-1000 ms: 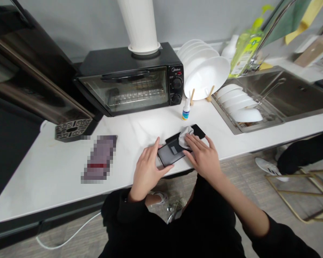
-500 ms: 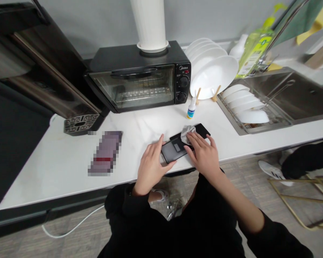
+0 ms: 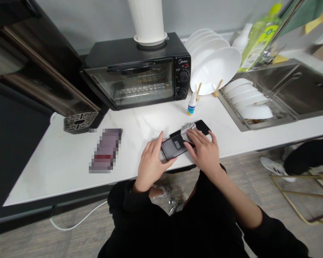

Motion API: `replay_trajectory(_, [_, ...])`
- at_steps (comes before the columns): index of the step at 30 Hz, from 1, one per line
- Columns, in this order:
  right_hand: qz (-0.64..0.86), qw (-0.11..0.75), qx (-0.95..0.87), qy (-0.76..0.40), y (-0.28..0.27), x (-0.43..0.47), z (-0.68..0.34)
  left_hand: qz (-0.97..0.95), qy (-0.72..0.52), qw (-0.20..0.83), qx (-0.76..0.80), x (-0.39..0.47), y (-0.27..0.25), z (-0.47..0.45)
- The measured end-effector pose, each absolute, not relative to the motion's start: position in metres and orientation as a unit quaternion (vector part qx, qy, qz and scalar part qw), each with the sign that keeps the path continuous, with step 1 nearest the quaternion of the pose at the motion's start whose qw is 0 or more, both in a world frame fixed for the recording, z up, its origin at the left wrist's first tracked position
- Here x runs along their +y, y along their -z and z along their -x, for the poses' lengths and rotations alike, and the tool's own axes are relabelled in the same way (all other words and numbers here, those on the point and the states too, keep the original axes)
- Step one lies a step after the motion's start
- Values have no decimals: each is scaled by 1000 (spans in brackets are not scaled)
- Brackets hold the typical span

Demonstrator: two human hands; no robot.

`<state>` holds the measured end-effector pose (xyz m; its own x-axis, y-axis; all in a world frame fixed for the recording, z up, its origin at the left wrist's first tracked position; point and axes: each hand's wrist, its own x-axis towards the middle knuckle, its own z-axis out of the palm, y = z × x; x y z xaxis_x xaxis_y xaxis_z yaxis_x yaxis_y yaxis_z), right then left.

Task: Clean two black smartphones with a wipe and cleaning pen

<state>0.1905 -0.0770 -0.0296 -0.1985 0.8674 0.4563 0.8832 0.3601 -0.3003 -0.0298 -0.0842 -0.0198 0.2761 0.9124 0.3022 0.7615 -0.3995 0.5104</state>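
Observation:
A flat, dark, phone-like case lies slantwise on the white counter, grey at its left part with a small pale rectangle. My left hand grips its left end, thumb at the near edge and fingers at the far edge. A crumpled light grey cloth rests on the middle of the case. My right hand presses the cloth down with its fingers, the thumb at the near side. Part of the case is hidden under cloth and fingers. A small white spray bottle with a blue and yellow label stands beyond it.
Behind stands a black toaster oven with a white pot on top. White plates stand in a rack, near a sink holding bowls. A pixelated purple item lies left. Another person's shoe shows at right.
The view has shifted slightly. My right hand stays on the cloth, with at most a small movement over the case. My left hand keeps its grip on the left end.

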Motion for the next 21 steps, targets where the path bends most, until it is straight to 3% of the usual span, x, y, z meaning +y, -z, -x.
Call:
replay_trajectory(3, [565, 277, -777, 17, 32, -87, -176, -787, -283, 141, 530, -85, 19, 30])
replay_trajectory(8, [429, 256, -865, -55, 29, -110, -145, -794, -256, 141, 533, -85, 20, 35])
replay_trajectory(15, [576, 280, -768, 19, 27, -82, -184, -794, -276, 131, 525, -85, 18, 30])
replay_trajectory(21, [413, 253, -874, -50, 31, -102, -157, -796, -266, 134, 527, -85, 20, 33])
